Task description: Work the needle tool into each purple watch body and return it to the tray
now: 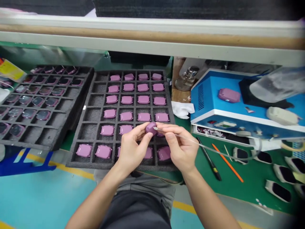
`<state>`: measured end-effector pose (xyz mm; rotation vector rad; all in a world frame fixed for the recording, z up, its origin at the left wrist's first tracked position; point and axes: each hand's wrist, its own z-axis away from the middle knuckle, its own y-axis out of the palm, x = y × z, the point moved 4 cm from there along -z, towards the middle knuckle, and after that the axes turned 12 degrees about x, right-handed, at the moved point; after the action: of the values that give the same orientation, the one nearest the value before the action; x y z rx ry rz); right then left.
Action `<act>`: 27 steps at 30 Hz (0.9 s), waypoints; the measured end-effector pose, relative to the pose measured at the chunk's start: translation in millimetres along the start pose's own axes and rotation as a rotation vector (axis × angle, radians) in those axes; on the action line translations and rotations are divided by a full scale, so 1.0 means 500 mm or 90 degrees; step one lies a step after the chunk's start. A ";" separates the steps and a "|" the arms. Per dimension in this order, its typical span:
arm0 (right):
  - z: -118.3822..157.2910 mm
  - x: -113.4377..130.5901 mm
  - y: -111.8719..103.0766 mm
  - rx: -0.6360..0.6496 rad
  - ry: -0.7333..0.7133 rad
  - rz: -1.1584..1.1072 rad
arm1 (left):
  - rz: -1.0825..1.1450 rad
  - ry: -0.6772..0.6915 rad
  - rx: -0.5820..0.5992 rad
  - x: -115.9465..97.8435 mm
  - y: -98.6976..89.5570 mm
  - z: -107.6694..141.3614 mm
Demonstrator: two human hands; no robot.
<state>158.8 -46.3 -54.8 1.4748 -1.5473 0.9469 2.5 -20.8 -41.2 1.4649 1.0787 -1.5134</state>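
My left hand (133, 146) pinches a small purple watch case (150, 128) between thumb and fingers, tilted up above the foam tray (76, 160). Closed round the end of a thin clear tube (188, 139), my right hand (182, 144) holds its pale tip against or very near the case; contact is hard to tell. The tube runs right, towards the front of a blue machine (207, 86). Beneath my hands, the dark grey tray carries rows of purple watch cases (126, 116), each in its own compartment. My hands hide some of the near compartments.
At left lies a second foam tray (64, 121) with dark-screened watches. A purple case (229, 95) sits on the machine, beside a glass bottle (187, 78) and white cloth (183, 109). A black knife-like tool (209, 160), orange stick (227, 162) and several white-framed watches (278, 190) lie at right.
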 end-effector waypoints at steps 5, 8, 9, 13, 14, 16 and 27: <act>-0.002 0.000 0.000 -0.003 0.008 0.001 | -0.011 -0.001 0.003 -0.002 -0.001 -0.001; -0.003 0.000 -0.001 -0.007 0.010 0.009 | -0.023 -0.005 0.003 -0.001 -0.002 0.000; -0.003 0.001 -0.001 -0.006 0.006 0.010 | -0.027 -0.005 0.002 0.000 -0.002 0.001; -0.003 0.001 -0.001 -0.002 0.000 0.014 | -0.034 -0.004 -0.003 0.001 -0.002 0.003; -0.003 0.000 -0.002 -0.004 0.002 0.017 | -0.034 -0.006 -0.003 0.001 -0.002 0.003; -0.002 0.000 -0.002 -0.006 0.005 0.022 | -0.037 -0.009 -0.003 0.002 -0.002 0.003; 0.000 -0.002 -0.002 -0.004 0.018 0.011 | -0.087 -0.008 -0.010 0.000 -0.005 0.005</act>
<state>160.1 -45.6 -55.9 1.4403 -1.5440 0.9687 -0.9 -22.1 -41.0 1.3925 1.2016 -1.6029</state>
